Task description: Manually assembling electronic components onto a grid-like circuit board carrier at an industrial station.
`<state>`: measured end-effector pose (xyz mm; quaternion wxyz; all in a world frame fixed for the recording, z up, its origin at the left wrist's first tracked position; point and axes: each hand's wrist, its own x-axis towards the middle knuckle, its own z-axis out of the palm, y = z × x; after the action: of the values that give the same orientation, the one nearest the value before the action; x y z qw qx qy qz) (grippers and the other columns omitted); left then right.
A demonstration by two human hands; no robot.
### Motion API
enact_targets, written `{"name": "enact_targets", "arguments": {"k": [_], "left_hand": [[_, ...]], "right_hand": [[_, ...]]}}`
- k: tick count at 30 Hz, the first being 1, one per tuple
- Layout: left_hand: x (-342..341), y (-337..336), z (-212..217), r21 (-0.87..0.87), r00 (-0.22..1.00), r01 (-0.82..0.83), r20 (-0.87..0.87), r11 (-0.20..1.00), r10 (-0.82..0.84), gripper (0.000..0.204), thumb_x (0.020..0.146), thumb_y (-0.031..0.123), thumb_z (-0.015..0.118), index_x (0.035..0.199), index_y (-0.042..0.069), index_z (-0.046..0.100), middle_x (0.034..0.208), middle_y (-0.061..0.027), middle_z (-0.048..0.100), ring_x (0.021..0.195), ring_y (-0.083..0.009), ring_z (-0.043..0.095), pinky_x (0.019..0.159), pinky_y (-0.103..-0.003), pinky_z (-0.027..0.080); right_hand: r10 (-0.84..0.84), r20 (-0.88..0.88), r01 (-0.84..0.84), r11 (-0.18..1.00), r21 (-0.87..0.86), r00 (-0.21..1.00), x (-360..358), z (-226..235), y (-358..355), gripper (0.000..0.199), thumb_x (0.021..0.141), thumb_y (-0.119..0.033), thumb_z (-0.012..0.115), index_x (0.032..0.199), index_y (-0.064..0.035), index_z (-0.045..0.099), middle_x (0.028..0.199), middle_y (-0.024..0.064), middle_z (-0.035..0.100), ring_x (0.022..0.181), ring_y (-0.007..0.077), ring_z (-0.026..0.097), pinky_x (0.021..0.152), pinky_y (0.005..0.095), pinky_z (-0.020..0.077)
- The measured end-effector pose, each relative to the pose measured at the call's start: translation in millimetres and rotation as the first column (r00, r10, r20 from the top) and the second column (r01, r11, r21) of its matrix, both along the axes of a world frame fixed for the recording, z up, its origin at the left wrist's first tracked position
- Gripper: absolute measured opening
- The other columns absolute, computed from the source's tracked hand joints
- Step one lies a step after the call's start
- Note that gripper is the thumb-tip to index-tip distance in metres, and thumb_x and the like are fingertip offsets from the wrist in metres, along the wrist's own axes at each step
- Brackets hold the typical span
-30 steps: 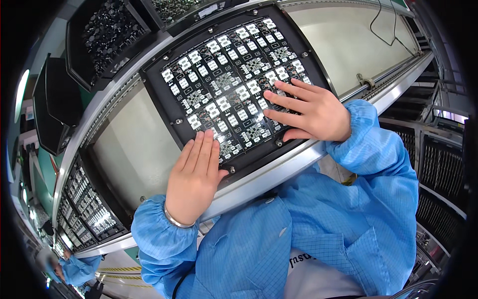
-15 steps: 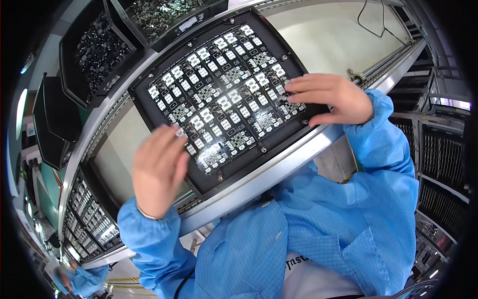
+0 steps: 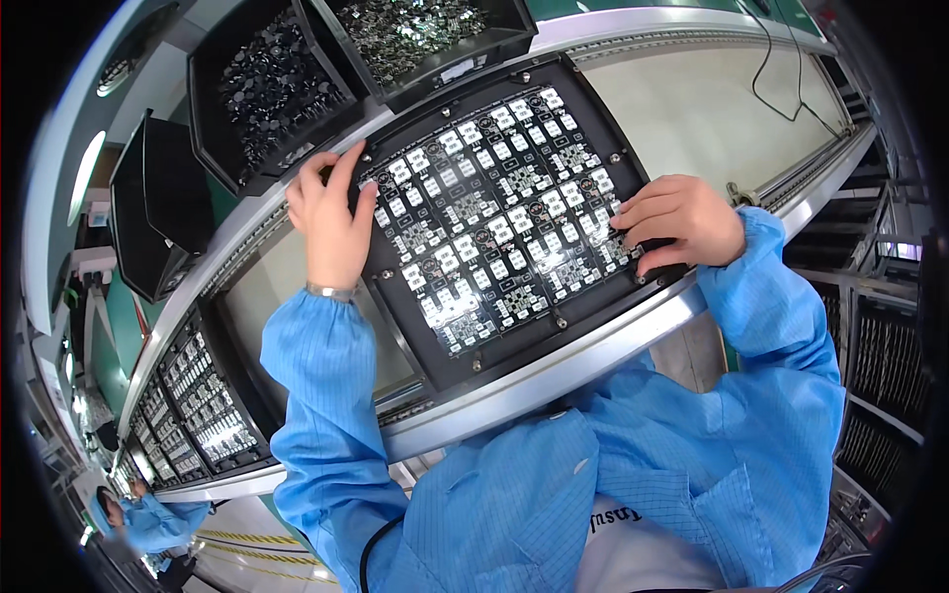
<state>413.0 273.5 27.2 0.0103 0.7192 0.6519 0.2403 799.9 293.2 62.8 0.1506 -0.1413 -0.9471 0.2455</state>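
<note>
A black carrier tray [image 3: 395, 331] lies tilted on a conveyor, holding dark circuit boards [image 3: 465, 212] dotted with white parts. At the tray's far left corner is my left hand [image 3: 331, 222], its fingers and thumb apart; the fingertips reach the rim and the thumb tip is by the corner of the boards. My right hand [image 3: 687, 222] rests over the tray's right edge, fingers bent with their tips at the boards' edge, thumb apart from them near the front right corner. Nothing lifted shows in either hand.
Beyond the conveyor rail [image 3: 514, 390] stand a black bin of dark small parts [image 3: 277, 99], a bin of shiny metal pieces [image 3: 410, 35] and another black bin [image 3: 158, 208]. More loaded trays [image 3: 203, 395] line the left. A cable [image 3: 761, 74] lies far right. A co-worker [image 3: 148, 519] is at lower left.
My left hand has gone from the tray's left edge up to its far left corner. My right hand stays at the right edge, fingers more bent. The whole view has shifted.
</note>
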Motion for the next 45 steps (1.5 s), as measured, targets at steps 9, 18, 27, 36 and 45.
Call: {"name": "enact_targets", "arguments": {"k": [9,18,27,36,45], "left_hand": [[-1.2,5.5,-5.0,-0.165,0.990,-0.061,0.117,0.984,0.081,0.044,0.081,0.013,0.066,0.118,0.035,0.059,0.130,-0.0059,0.037,0.117,-0.0304,0.030,0.100,-0.045,0.021],[1.6,3.6,-9.8,-0.124,0.982,-0.093,0.153,0.988,0.112,0.028,0.077,0.009,0.069,0.094,0.028,0.059,0.126,-0.0050,0.037,0.120,-0.0324,0.029,0.099,-0.046,0.023],[-0.3,4.5,-10.3,-0.125,0.981,-0.104,0.149,0.987,0.123,0.029,0.076,0.008,0.069,0.095,0.028,0.059,0.127,-0.0042,0.036,0.120,-0.0327,0.027,0.100,-0.047,0.023],[-0.3,-9.1,-2.0,-0.086,0.970,-0.051,0.232,0.995,0.070,0.028,0.082,0.010,0.064,0.103,0.028,0.062,0.134,-0.0069,0.035,0.125,-0.0324,0.024,0.103,-0.045,0.019],[7.2,-80.6,33.4,-0.121,0.994,-0.020,0.103,0.992,0.032,0.057,0.086,0.012,0.058,0.138,0.010,0.035,0.130,-0.0212,0.037,0.117,-0.0388,0.037,0.100,-0.046,0.030]], "right_hand": [[-0.174,-0.058,0.175,0.984,0.015,0.983,-76.6,29.4,31.5,0.018,0.082,-0.012,0.065,0.098,-0.0045,0.065,0.087,0.0086,0.065,0.080,0.0265,0.060,0.070,0.0357,0.0493],[-0.517,-0.125,0.530,0.803,0.271,0.847,-146.3,-39.7,71.4,0.026,0.083,-0.020,0.061,0.107,-0.0100,0.062,0.089,0.0060,0.063,0.081,0.0256,0.063,0.068,0.0365,0.0517],[-0.580,-0.304,0.649,0.726,0.226,0.755,-175.9,-53.1,61.4,0.013,0.080,-0.019,0.065,0.080,-0.0079,0.059,0.074,0.0067,0.060,0.066,0.0272,0.061,0.056,0.0371,0.0488],[-0.646,-0.125,0.599,0.593,0.538,0.753,-131.4,-36.4,76.6,0.022,0.076,-0.009,0.058,0.096,-0.0040,0.064,0.089,0.0070,0.062,0.083,0.0246,0.060,0.072,0.0352,0.0508],[-0.384,0.067,0.230,0.672,0.704,0.921,-112.4,-24.1,103.1,0.019,0.074,-0.010,0.055,0.092,-0.0037,0.057,0.094,0.0062,0.058,0.089,0.0206,0.059,0.076,0.0317,0.0490]]}}
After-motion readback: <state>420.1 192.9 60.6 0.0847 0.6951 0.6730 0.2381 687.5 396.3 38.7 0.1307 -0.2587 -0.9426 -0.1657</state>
